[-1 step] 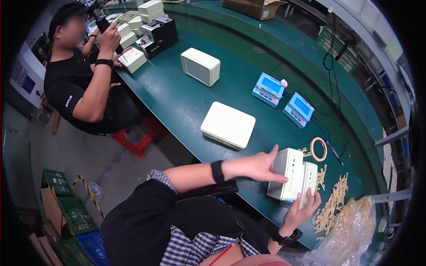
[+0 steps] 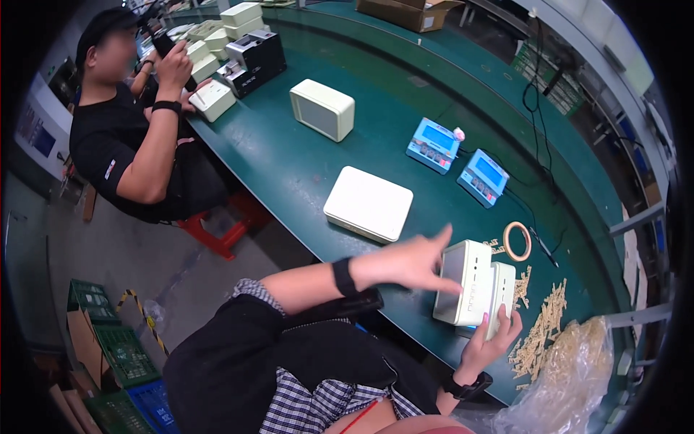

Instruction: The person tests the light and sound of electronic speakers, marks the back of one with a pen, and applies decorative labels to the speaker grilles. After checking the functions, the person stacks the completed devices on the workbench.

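Two cream box-shaped speakers stand close together at the right of the bench. The front speaker (image 2: pixel 473 286) shows a grey face and a row of buttons; the other speaker (image 2: pixel 503 283) is partly hidden behind it. My left hand (image 2: pixel 405 264), slightly blurred, is open at the front speaker's left side, thumb and forefinger spread wide. Whether its lower fingertip touches the speaker I cannot tell. My right hand (image 2: pixel 493 338) has its thumb and fingers around the near end of the rear speaker. Left of them, another cream speaker (image 2: pixel 369 204) lies flat.
One more speaker (image 2: pixel 323 110) stands farther back, near two blue devices with screens (image 2: pixel 434 145). A tape roll (image 2: pixel 517 241), loose tan pieces (image 2: pixel 541 329) and a clear plastic bag (image 2: pixel 575 376) lie at the right. A co-worker (image 2: pixel 134 137) sits at far left.
My left hand has drawn back a little to the left from the front speaker. My right hand stays at the rear speaker. The whole view has shifted slightly.
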### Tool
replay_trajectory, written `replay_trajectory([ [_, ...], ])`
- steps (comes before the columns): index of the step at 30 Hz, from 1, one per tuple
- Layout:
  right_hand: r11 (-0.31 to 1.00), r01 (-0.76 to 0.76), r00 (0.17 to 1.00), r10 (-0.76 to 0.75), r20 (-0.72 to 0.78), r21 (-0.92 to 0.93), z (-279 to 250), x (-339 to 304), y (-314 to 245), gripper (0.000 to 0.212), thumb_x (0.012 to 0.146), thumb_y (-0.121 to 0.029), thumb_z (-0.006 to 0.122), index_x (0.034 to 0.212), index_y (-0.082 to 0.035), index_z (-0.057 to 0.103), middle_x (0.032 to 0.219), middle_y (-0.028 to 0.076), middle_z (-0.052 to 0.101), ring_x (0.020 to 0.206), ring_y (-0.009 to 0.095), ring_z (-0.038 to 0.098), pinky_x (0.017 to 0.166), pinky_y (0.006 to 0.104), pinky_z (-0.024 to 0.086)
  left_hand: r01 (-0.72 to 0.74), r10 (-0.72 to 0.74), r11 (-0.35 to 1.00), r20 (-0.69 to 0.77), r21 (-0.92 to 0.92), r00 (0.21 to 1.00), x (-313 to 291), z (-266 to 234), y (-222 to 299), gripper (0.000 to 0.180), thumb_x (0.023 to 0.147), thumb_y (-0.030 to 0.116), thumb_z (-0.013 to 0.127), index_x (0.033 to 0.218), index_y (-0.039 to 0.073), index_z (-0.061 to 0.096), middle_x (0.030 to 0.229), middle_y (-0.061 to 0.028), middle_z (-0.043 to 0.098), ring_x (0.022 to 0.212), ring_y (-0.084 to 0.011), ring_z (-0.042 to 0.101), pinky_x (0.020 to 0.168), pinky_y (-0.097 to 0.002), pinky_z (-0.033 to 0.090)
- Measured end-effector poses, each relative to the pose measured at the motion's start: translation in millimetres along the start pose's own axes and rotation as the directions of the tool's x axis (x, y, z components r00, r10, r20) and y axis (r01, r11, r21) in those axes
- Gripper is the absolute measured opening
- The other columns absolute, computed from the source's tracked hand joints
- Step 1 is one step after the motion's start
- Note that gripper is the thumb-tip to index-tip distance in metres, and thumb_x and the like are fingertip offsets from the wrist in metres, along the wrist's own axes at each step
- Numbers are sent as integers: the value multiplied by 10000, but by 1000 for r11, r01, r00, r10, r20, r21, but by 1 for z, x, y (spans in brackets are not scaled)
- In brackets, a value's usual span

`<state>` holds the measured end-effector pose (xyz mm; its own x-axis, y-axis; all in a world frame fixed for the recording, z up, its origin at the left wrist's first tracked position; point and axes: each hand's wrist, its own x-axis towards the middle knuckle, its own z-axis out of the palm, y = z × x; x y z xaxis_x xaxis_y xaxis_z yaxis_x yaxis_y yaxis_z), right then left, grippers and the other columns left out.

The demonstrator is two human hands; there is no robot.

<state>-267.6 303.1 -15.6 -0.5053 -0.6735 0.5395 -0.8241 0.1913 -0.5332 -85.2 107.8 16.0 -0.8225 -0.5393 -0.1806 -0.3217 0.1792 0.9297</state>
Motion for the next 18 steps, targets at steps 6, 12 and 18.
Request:
replay_trajectory([
  [6,1000,1,1000,-1,-16,7,2,5,-2,331,833,-56,648,1158,-1,619,1209,198,507,1074,376,549,911,431,446,367,334,803,-865,469,373,2,-176,-10,809,767,533,727,1365,52,470,1341,-273,514,1190,-428,547,947,-495,487],
  [12,1000,-4,1000,4,-21,-5,0,6,-4,328,804,-79,679,1123,-14,640,1200,206,520,1025,400,576,842,450,477,736,5,597,-919,319,395,32,-253,-92,759,804,653,619,1422,248,446,1571,-252,164,1409,-546,156,989,-716,347],
  [18,1000,3,1000,-3,11,10,-6,3,-4,324,810,-86,673,1121,-5,635,1208,199,516,1040,389,571,855,440,472,501,106,519,-634,692,766,-2,-298,-127,787,765,488,681,1440,192,407,1574,-221,216,1446,-468,170,1090,-538,373],
])
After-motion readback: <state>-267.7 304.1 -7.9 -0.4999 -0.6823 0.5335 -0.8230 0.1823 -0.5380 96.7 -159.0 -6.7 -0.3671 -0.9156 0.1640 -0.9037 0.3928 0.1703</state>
